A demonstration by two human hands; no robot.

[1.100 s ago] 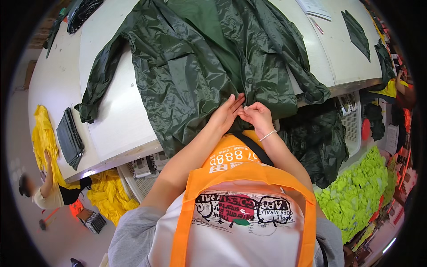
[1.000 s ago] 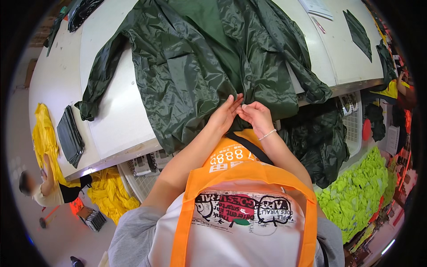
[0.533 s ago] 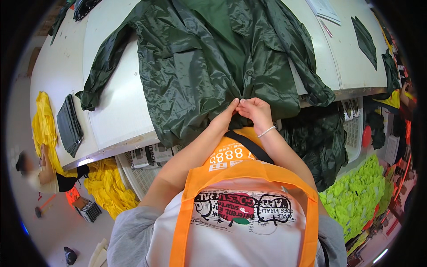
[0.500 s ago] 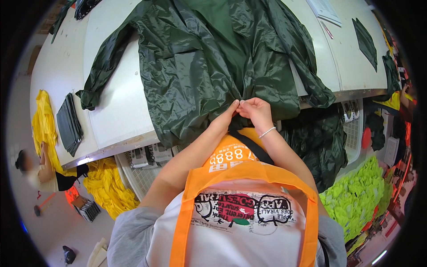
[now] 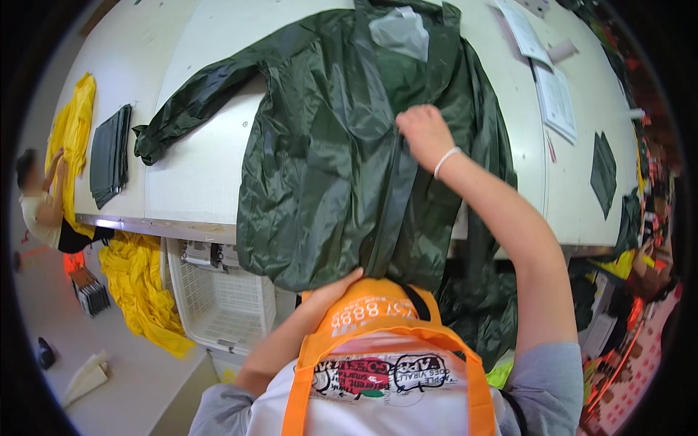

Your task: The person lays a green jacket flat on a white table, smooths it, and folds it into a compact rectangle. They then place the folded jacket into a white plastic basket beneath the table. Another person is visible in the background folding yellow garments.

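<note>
Dark green rain jacket [image 5: 327, 160], lying spread on the white surface [image 5: 196, 167], both hands working its front.

Jacket is lying front up, hem hanging over the near edge, one sleeve stretching toward the left. Right hand [image 5: 424, 133], wearing a pale bracelet, is pressing fingers closed onto the centre front strip midway up. Left hand [image 5: 336, 285] is gripping the hem at the bottom of the same strip; its fingers are mostly hidden under the fabric. Folded dark green piece [image 5: 110, 154] is lying at the left end beside yellow fabric [image 5: 73, 123]. White basket [image 5: 218, 298] is standing below the edge. Paper sheets [image 5: 556, 98] are lying at right.
</note>
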